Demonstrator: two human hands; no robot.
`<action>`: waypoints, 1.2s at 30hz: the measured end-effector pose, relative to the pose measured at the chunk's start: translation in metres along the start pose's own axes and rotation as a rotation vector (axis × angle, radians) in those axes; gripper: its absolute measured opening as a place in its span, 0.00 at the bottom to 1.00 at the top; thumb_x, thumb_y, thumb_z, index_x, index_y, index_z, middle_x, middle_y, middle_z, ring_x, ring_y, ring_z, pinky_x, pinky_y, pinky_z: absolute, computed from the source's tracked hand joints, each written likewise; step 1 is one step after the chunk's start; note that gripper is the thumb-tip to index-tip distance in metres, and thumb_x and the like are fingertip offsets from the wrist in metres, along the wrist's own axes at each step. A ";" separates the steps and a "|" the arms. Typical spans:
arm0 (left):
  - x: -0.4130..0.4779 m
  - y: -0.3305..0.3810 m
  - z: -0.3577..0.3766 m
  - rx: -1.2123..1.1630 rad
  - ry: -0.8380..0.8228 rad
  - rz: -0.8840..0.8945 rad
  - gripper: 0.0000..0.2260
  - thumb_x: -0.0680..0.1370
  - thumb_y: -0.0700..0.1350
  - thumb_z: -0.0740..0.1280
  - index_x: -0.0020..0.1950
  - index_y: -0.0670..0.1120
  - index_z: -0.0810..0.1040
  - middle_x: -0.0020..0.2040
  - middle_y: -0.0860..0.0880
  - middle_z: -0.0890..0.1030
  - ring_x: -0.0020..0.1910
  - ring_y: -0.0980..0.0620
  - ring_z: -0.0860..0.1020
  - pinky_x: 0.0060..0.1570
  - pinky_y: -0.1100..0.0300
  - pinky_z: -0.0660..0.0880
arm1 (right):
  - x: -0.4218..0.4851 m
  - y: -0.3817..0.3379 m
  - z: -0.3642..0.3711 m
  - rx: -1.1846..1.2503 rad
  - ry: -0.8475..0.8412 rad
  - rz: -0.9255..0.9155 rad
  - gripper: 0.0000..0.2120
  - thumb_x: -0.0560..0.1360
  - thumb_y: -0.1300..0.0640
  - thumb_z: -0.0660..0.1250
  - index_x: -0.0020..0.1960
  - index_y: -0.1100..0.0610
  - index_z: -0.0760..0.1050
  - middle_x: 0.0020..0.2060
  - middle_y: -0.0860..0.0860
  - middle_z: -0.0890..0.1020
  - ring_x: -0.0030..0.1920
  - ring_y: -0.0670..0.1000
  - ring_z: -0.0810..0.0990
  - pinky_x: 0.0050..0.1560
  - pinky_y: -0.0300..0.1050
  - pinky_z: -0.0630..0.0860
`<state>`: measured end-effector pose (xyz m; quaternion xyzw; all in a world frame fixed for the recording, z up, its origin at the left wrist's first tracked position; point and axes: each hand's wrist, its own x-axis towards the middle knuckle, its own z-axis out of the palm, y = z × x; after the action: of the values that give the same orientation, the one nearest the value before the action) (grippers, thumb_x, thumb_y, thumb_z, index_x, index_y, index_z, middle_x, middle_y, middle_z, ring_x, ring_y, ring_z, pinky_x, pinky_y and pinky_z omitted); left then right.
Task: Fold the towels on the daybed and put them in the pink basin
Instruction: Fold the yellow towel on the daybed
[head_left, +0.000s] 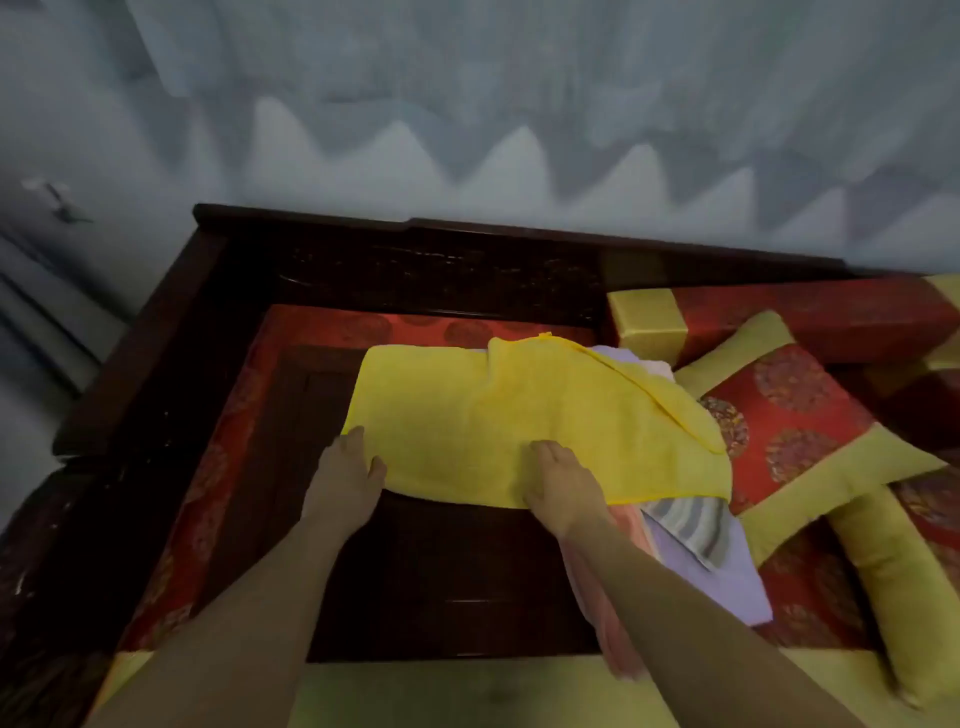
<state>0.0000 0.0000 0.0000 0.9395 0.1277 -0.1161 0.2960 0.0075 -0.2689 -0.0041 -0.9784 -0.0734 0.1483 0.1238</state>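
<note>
Yellow towel (498, 415) lies centre on daybed (441, 571), half-folded at best. Your left hand (347, 470) and right hand (563, 483) press flat on its 6 o'clock edge. Other towels (727, 571) wait unfolded at 4 o'clock. Basin not visible.

A towel (519, 415) lies spread on a low table (441, 582) atop the daybed (156, 364), its right end over a pile (727, 561) of towels. The left hand (345, 478) and right hand (563, 488) rest on its near edge. Cushions (795, 431) lie to the right, and a curtain (467, 104) hangs behind.

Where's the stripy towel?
In the head view, the striped towel peeks out under the near right corner of the yellow towel, on the lilac towel, right of the right hand.
</note>
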 end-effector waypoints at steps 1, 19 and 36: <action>0.005 -0.002 0.004 -0.006 0.000 -0.050 0.26 0.80 0.45 0.61 0.74 0.38 0.59 0.70 0.38 0.67 0.68 0.39 0.67 0.64 0.47 0.67 | 0.005 0.002 0.005 -0.008 -0.015 0.003 0.27 0.74 0.54 0.64 0.71 0.57 0.62 0.69 0.53 0.68 0.67 0.55 0.68 0.61 0.50 0.72; 0.052 0.003 0.009 -0.015 0.196 -0.047 0.10 0.77 0.47 0.66 0.42 0.42 0.71 0.35 0.47 0.73 0.42 0.42 0.75 0.45 0.49 0.69 | 0.020 0.032 0.020 -0.005 0.025 -0.056 0.30 0.72 0.46 0.64 0.72 0.50 0.62 0.69 0.49 0.68 0.69 0.52 0.66 0.63 0.52 0.67; 0.044 -0.029 -0.018 -1.206 -0.135 -0.573 0.02 0.77 0.36 0.63 0.46 0.41 0.71 0.50 0.39 0.80 0.53 0.43 0.80 0.49 0.49 0.77 | 0.028 0.020 0.018 -0.167 0.172 -0.001 0.16 0.64 0.54 0.76 0.51 0.47 0.81 0.46 0.46 0.83 0.50 0.52 0.80 0.45 0.52 0.74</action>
<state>0.0345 0.0411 -0.0142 0.5291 0.3960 -0.1570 0.7339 0.0308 -0.2793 -0.0343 -0.9944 -0.0749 0.0572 0.0476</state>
